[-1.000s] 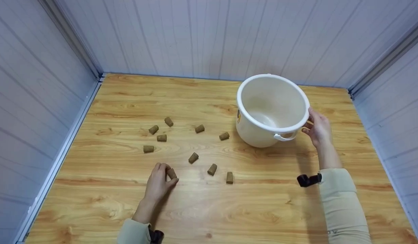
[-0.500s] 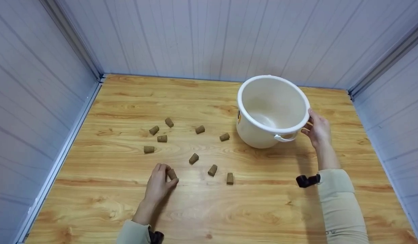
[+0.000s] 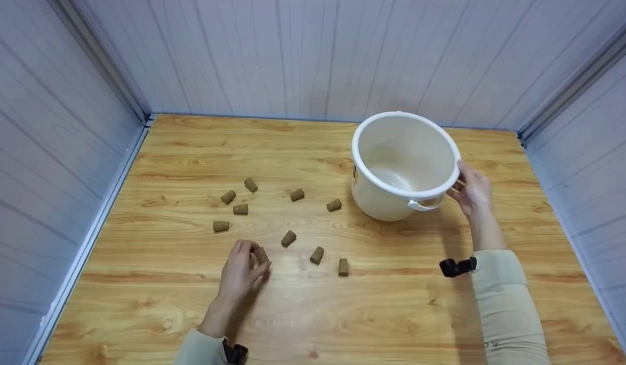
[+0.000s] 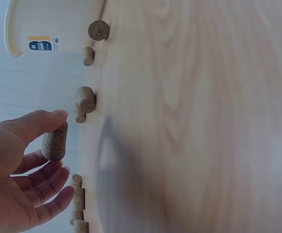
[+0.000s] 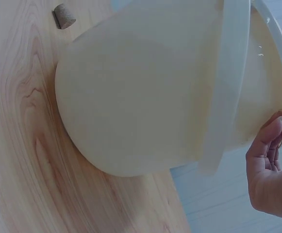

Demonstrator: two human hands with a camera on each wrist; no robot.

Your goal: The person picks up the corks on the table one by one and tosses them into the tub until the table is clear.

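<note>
Cork [image 3: 262,255]: pinched in the left hand, tilted, apparently raised off the worktop [image 3: 394,314]; well apart from the bucket [image 3: 376,200].
Left hand [image 3: 237,274]: thumb at one end of the cork, a fingertip at the other, remaining fingers loosely bent. Light, even pressure should serve; an off-line squeeze could make so short a piece spin out.
Nearest loose cork [image 3: 288,238]: on the worktop, just beyond the held one and to its right. Bent fingers would do best to pass above it; a low sweep might set it rolling.
Other loose corks [image 3: 240,209]: eight more on their sides, most to the left of the bucket, two nearer the person. Reaching over rather than among them looks the safer habit.
Bucket: upright on the worktop, right of the corks, mouth up, sticker [image 4: 41,44] on its side.
Right hand [image 3: 474,192]: thumb and fingers gripping the bucket's rim at its right. A steadying hold seems enough; hard downward pressure on one side could tip it.
Handle [image 5: 226,87]: hanging beside the rim, below the right hand; fingers best clear of it.
</note>
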